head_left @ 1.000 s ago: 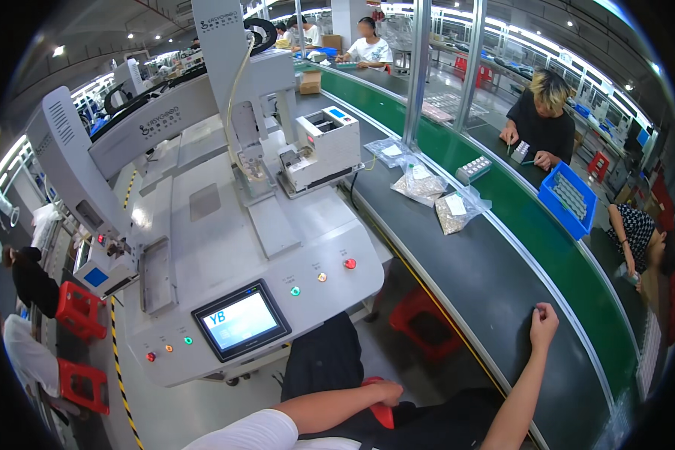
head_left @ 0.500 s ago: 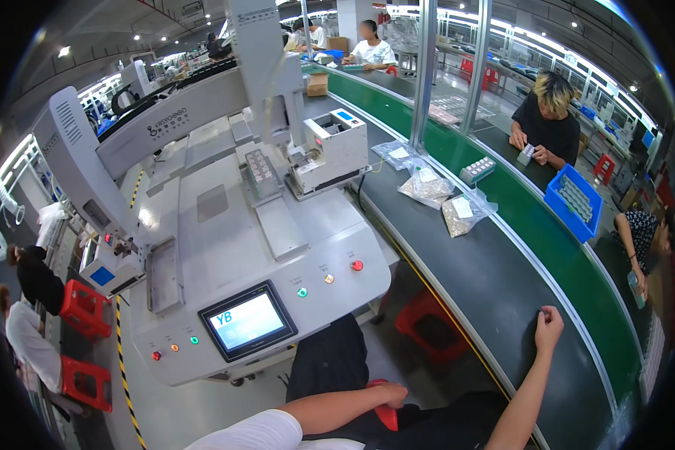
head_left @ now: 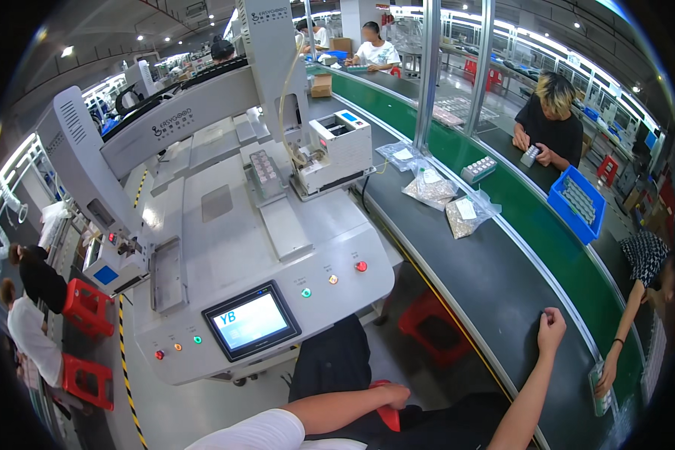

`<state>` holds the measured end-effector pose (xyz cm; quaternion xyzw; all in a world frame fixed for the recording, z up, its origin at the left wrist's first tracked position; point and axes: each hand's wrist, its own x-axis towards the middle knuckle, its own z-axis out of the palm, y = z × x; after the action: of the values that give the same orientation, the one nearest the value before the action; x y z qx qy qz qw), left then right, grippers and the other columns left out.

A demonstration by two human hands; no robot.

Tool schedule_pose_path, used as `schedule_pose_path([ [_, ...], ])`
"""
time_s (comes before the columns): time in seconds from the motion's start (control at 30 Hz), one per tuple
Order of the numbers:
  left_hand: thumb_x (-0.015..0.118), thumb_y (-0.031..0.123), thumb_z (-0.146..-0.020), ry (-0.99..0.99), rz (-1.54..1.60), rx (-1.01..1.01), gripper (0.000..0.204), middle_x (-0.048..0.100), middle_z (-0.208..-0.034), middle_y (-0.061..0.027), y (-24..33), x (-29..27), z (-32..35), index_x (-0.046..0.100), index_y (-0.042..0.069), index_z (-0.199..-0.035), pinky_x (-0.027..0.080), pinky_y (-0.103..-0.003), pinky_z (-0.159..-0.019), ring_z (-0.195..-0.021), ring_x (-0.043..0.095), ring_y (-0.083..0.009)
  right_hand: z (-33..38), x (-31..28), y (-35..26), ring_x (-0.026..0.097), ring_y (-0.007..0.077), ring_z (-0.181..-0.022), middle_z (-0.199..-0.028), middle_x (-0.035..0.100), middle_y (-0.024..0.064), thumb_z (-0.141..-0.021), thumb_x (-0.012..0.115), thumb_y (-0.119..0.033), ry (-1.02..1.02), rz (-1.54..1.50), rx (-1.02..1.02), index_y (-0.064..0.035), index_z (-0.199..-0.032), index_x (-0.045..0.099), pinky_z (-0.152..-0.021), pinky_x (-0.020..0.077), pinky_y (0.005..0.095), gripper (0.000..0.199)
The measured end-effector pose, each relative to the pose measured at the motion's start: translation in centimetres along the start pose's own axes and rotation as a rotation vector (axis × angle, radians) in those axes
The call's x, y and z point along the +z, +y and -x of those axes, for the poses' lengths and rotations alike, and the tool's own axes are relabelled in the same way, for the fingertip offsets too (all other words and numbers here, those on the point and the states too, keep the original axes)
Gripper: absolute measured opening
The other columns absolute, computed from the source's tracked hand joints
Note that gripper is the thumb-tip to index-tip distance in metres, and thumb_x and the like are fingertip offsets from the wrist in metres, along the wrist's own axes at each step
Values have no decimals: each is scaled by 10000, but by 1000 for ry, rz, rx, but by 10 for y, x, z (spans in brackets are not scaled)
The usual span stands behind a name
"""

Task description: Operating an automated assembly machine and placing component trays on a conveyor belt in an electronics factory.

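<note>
My left hand (head_left: pixel 394 394) lies low in the middle, its fingers curled over a red plastic stool (head_left: pixel 388 418) between my dark-trousered legs. On the dark worktop (head_left: pixel 495 322) to the right rests my right hand (head_left: pixel 552 328), its fingers curled in with nothing visible in them. To the left stands a grey gantry machine (head_left: pixel 217 202) with a lit touch screen (head_left: pixel 251 320) and coloured push buttons. A fixture on its bed holds a block of small parts (head_left: pixel 264 169). At the far right, a co-worker's hand (head_left: pixel 606 379) touches a green-edged tray of parts (head_left: pixel 600 390) beside the belt.
A green conveyor belt (head_left: pixel 532 225) curves past the worktop. Clear bags of small parts (head_left: pixel 465 214) lie on it, near another tray of parts (head_left: pixel 478 169). Across stands a blue bin (head_left: pixel 575 202), near a co-worker handling a part. Red stools (head_left: pixel 90 307) stand at left.
The co-worker at far right has reached across the belt and brought the tray to its near side. The machine's upright head has shifted, baring a yellowish tube. My hands stay in place.
</note>
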<state>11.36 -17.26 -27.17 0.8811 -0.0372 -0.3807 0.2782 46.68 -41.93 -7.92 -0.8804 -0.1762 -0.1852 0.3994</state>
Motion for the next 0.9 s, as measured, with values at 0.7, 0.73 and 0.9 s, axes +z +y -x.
schedule_pose_path([
  [0.7, 656, 372, -935, 56, -66, 57, 425, 734, -1205, -224, -8, 15, -13, 735, 62, -1215, 563, -512, -974, -1162, 689, -409, 4, -7, -2, 617, 164, -669, -726, 644, 83, -887, 695, -101, 56, 11, -10, -32, -1009, 732, -665, 517, 327, 145],
  [0.73, 652, 347, -925, 51, -50, 37, 406, 736, -1192, -238, -16, 19, -18, 754, 40, -1171, 563, -510, -971, -1140, 700, -407, 3, -4, -13, 653, 181, -686, -758, 685, 106, -881, 695, -117, 31, -22, 17, -42, -1017, 746, -685, 534, 330, 163],
  [0.9, 658, 427, -937, 135, -53, 106, 456, 730, -1201, -248, -43, 29, -26, 774, 38, -1143, 555, -501, -1000, -1134, 703, -407, 1, 5, -32, 742, 308, -780, -857, 759, 167, -839, 668, -150, 38, -18, 66, -83, -1040, 785, -740, 581, 405, 241],
])
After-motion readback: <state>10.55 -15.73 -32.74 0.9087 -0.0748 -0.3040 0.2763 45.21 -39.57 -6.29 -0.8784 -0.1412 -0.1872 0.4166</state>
